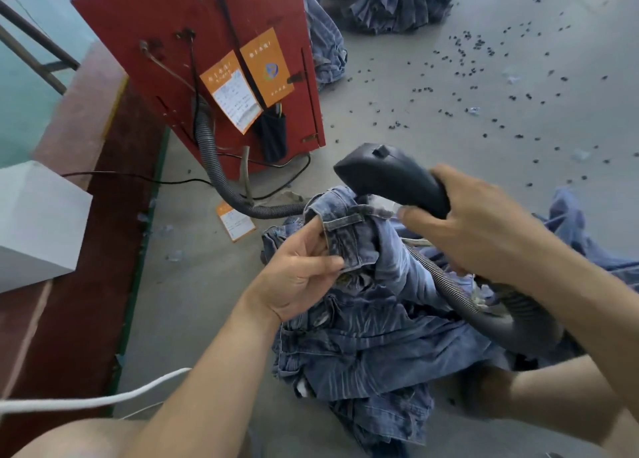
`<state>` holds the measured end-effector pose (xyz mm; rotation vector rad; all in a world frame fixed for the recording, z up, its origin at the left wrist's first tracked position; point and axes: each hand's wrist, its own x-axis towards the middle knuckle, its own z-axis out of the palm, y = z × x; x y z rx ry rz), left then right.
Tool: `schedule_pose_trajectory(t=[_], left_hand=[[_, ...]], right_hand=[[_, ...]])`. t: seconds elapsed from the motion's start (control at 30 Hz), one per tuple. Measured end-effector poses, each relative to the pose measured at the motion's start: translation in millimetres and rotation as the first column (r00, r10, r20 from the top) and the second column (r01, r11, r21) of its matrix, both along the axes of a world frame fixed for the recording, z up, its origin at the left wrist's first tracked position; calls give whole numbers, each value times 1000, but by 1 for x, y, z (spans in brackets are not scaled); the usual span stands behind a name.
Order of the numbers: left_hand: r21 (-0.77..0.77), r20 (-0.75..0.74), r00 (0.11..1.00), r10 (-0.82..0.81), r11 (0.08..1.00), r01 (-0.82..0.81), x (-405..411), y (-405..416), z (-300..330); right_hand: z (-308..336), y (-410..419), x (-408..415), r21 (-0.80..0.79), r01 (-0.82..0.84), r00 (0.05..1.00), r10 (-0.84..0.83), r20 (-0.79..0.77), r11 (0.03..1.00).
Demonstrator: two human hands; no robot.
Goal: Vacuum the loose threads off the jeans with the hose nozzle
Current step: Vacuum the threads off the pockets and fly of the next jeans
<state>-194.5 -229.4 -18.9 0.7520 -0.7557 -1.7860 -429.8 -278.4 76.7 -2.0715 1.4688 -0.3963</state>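
Blue jeans lie bunched on the grey floor between my arms. My left hand pinches the raised waistband with its belt loop, thumb on top of the denim. My right hand grips the handle of the dark hose nozzle, whose head points left just above the held waistband. A ribbed grey hose runs from the red cabinet across the floor and passes behind the jeans. Another ribbed length comes up under my right forearm.
A red cabinet with orange tags and a dark pouch stands ahead on the left. More jeans are piled behind it. Small dark bits litter the floor at right. A grey box sits on a red ledge at left, a white cord below.
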Motion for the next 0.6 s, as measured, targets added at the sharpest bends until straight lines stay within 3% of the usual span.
schedule_pose_trajectory(t=[0.2, 0.37, 0.43, 0.53, 0.6], left_hand=[[-49, -65, 997, -34, 998, 31, 4, 0, 1], [-4, -49, 999, -6, 1000, 6, 8, 0, -6], [-6, -77, 997, 13, 1000, -14, 16, -3, -3], [27, -141, 988, 57, 998, -54, 29, -9, 4], [155, -165, 969, 183, 975, -157, 43, -10, 2]], right_hand=[[6, 21, -6, 128, -166, 972, 184, -147, 978], [8, -4, 4, 56, -33, 999, 32, 33, 998], [18, -4, -17, 93, -80, 995, 74, 62, 992], [20, 2, -49, 225, -115, 992, 125, -29, 968], [12, -2, -64, 260, -42, 988, 79, -133, 965]])
